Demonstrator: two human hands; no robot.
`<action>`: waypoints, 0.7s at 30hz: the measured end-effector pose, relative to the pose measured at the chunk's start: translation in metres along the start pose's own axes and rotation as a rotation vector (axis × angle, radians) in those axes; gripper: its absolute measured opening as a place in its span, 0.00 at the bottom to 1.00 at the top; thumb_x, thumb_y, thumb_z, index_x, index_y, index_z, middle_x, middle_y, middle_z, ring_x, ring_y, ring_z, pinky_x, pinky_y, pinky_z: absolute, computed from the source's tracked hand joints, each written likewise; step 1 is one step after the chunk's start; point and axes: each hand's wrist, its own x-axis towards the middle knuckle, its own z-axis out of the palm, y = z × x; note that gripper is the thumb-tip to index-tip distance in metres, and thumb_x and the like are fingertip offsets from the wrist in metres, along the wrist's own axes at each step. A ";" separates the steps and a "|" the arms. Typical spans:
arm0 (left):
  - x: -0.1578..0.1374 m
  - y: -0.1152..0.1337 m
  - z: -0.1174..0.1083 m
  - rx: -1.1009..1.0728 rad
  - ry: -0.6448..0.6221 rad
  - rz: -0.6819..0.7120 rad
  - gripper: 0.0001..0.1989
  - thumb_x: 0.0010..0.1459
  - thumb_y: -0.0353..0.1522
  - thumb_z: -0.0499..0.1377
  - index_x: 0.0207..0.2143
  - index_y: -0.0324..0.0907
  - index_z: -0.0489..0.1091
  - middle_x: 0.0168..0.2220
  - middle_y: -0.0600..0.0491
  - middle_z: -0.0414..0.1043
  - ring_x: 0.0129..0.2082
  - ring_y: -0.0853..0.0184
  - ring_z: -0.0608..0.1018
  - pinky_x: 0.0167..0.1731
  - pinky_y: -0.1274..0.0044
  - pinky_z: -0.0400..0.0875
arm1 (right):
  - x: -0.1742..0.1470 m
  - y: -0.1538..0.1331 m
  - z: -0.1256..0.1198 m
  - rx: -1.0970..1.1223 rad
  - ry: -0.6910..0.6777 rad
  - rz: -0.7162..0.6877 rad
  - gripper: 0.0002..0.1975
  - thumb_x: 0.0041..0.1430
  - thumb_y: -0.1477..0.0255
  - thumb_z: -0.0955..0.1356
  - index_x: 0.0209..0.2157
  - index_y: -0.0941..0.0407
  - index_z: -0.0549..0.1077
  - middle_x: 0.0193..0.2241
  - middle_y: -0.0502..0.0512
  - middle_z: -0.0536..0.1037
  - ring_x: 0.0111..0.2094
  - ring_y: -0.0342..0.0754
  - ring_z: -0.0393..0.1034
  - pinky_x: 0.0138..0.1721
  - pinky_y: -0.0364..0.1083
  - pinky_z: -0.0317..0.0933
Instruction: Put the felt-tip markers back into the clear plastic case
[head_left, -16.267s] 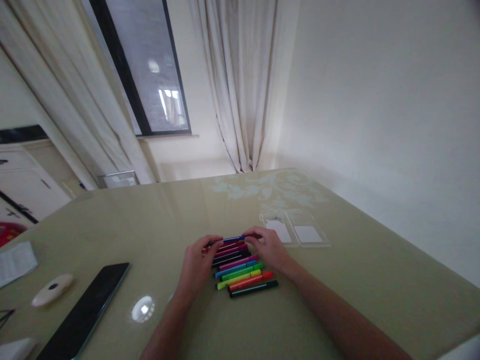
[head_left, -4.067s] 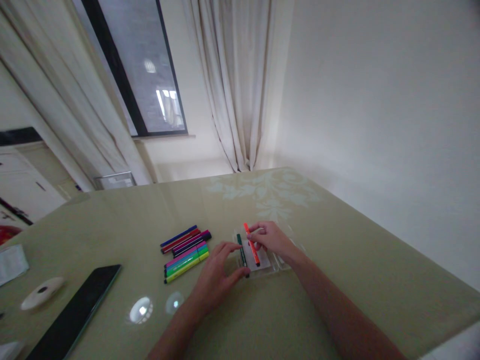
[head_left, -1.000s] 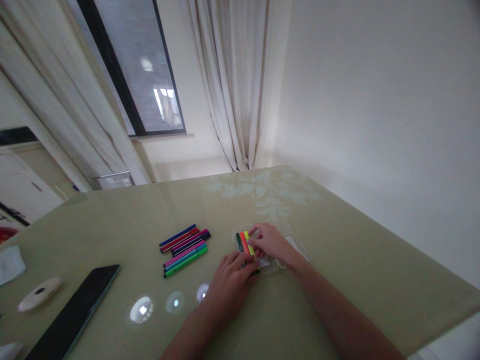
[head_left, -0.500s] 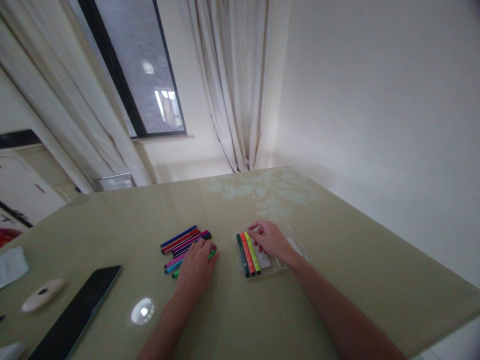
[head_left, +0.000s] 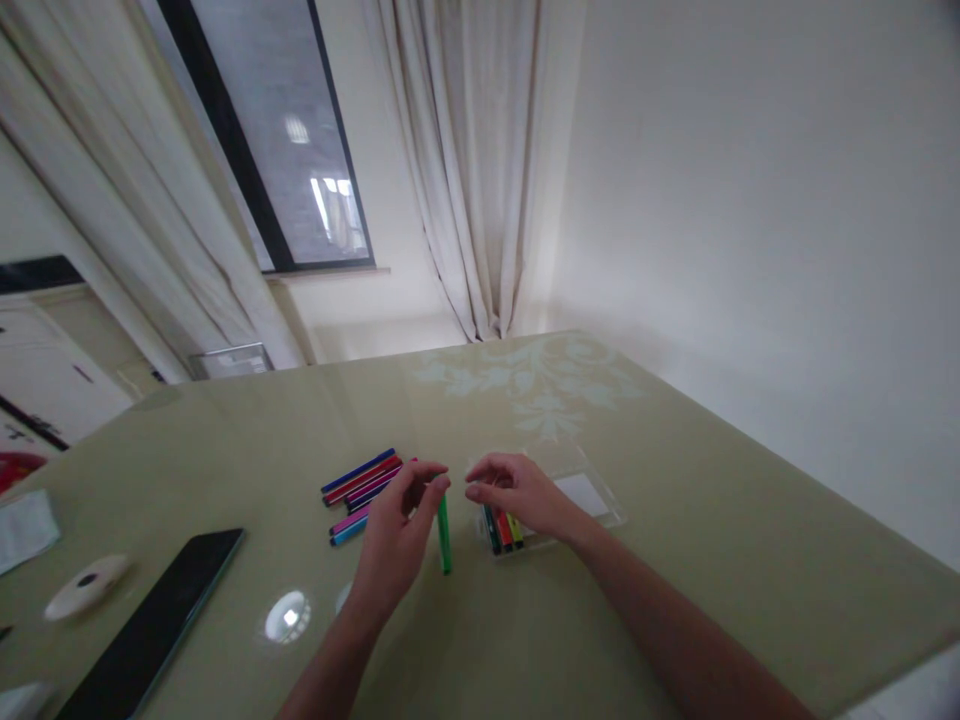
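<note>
Just below mid-frame, the green pen (head_left: 444, 538) hangs from the left hand's (head_left: 397, 525) pinch near its top, an end hold that could let it swivel, while the right hand (head_left: 521, 492) waits, fingers apart.

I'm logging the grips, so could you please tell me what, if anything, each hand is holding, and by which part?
The left hand pinches the green marker by its upper end; the right hand holds nothing visible.
</note>
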 end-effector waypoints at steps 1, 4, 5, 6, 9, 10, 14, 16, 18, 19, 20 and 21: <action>0.000 0.003 0.002 -0.081 0.012 -0.012 0.12 0.64 0.42 0.61 0.42 0.43 0.73 0.31 0.55 0.75 0.28 0.68 0.75 0.29 0.78 0.69 | -0.002 -0.002 0.002 0.057 -0.062 0.004 0.20 0.54 0.56 0.76 0.40 0.57 0.80 0.29 0.52 0.79 0.26 0.43 0.71 0.28 0.41 0.64; -0.001 0.006 0.009 -0.217 0.035 -0.049 0.13 0.62 0.42 0.63 0.39 0.42 0.72 0.28 0.56 0.74 0.26 0.69 0.75 0.28 0.78 0.71 | -0.005 -0.009 0.008 0.229 -0.203 0.042 0.22 0.51 0.55 0.78 0.39 0.58 0.79 0.32 0.54 0.81 0.27 0.44 0.72 0.30 0.43 0.66; -0.002 0.006 0.012 -0.236 0.040 -0.059 0.13 0.62 0.42 0.64 0.39 0.42 0.72 0.29 0.56 0.75 0.27 0.69 0.76 0.29 0.78 0.72 | -0.006 -0.010 0.009 0.264 -0.225 0.050 0.22 0.50 0.55 0.78 0.38 0.58 0.79 0.32 0.54 0.81 0.26 0.43 0.72 0.29 0.43 0.66; -0.003 0.004 0.014 -0.241 0.044 -0.066 0.13 0.62 0.42 0.63 0.41 0.42 0.72 0.31 0.55 0.76 0.28 0.68 0.77 0.30 0.77 0.74 | -0.006 -0.011 0.008 0.279 -0.236 0.054 0.22 0.49 0.55 0.78 0.37 0.58 0.79 0.32 0.54 0.81 0.26 0.43 0.72 0.29 0.43 0.66; -0.007 -0.002 0.020 -0.162 0.031 -0.066 0.19 0.64 0.43 0.61 0.52 0.45 0.69 0.45 0.49 0.78 0.35 0.65 0.80 0.33 0.74 0.77 | -0.003 -0.009 -0.003 0.214 -0.159 0.051 0.21 0.51 0.55 0.77 0.36 0.59 0.79 0.29 0.53 0.81 0.24 0.42 0.70 0.26 0.40 0.63; -0.010 -0.005 0.022 -0.091 0.004 -0.047 0.20 0.65 0.43 0.60 0.55 0.46 0.67 0.50 0.48 0.76 0.38 0.64 0.80 0.35 0.72 0.77 | -0.001 -0.006 -0.010 0.163 -0.102 0.055 0.20 0.53 0.55 0.76 0.36 0.59 0.79 0.28 0.53 0.80 0.24 0.41 0.70 0.24 0.39 0.61; -0.022 -0.015 0.034 0.296 -0.263 0.181 0.22 0.66 0.40 0.60 0.61 0.49 0.65 0.56 0.46 0.73 0.53 0.56 0.76 0.52 0.62 0.73 | 0.004 0.011 -0.037 -0.082 0.051 0.139 0.17 0.59 0.58 0.72 0.30 0.60 0.79 0.20 0.49 0.76 0.19 0.41 0.68 0.21 0.38 0.56; -0.027 -0.018 0.039 0.445 -0.395 0.291 0.27 0.65 0.40 0.61 0.65 0.49 0.62 0.61 0.46 0.70 0.60 0.54 0.71 0.60 0.59 0.67 | 0.004 0.018 -0.044 -0.191 0.049 0.196 0.17 0.60 0.59 0.71 0.26 0.59 0.78 0.16 0.48 0.74 0.18 0.42 0.68 0.21 0.39 0.58; -0.029 -0.018 0.042 0.538 -0.462 0.328 0.29 0.65 0.40 0.61 0.67 0.50 0.60 0.64 0.47 0.67 0.61 0.54 0.69 0.61 0.59 0.65 | 0.002 0.021 -0.043 -0.242 0.046 0.254 0.13 0.60 0.63 0.72 0.28 0.58 0.78 0.15 0.48 0.75 0.17 0.43 0.69 0.21 0.40 0.60; -0.029 -0.017 0.043 0.569 -0.476 0.330 0.29 0.66 0.40 0.60 0.67 0.50 0.60 0.64 0.47 0.66 0.61 0.54 0.68 0.61 0.59 0.65 | 0.001 0.021 -0.041 -0.249 0.049 0.278 0.10 0.59 0.65 0.73 0.32 0.58 0.79 0.16 0.48 0.75 0.17 0.44 0.69 0.20 0.40 0.60; -0.030 -0.016 0.043 0.595 -0.483 0.327 0.28 0.66 0.40 0.59 0.67 0.50 0.60 0.64 0.47 0.66 0.61 0.54 0.68 0.61 0.60 0.65 | 0.001 0.020 -0.038 -0.251 0.056 0.297 0.07 0.59 0.67 0.73 0.36 0.57 0.79 0.16 0.47 0.75 0.17 0.44 0.70 0.20 0.40 0.61; -0.029 -0.014 0.043 0.616 -0.489 0.322 0.28 0.67 0.39 0.59 0.67 0.51 0.60 0.64 0.47 0.66 0.61 0.54 0.68 0.60 0.60 0.65 | 0.000 0.019 -0.036 -0.255 0.063 0.309 0.08 0.59 0.69 0.73 0.39 0.57 0.78 0.16 0.46 0.75 0.17 0.44 0.70 0.19 0.39 0.60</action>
